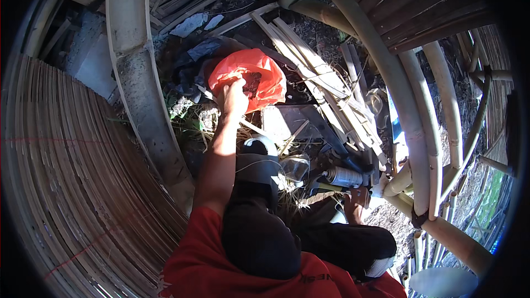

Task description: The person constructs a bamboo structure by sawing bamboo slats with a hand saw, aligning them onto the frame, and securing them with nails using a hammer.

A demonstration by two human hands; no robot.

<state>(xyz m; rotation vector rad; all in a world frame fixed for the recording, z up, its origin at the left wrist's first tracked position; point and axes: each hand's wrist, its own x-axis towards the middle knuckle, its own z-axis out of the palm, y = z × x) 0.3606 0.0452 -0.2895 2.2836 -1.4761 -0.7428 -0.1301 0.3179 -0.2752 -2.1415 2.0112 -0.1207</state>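
Observation:
My left hand (234, 98) is closed at the near left rim of a red plastic bag (270, 74), its arm stretched forward. Inside the open bag lies a dark brown mass too unclear to name. My right hand (355, 207) is low, beyond my bent right knee, partly in shadow. Beside it lie a tool with a yellowish handle (329, 186) and a pale spray can (343, 176) on its side. How the right fingers are placed is hard to make out. A clear plastic cup (295, 166) is left of the can.
A split bamboo trough (135, 72) rises at my left, next to a slatted bamboo panel (72, 171). Long bamboo strips (326, 88) lie beyond the bag. Thick bamboo poles (406, 105) form a frame at the right. A grey slab (287, 121) lies in front of the bag.

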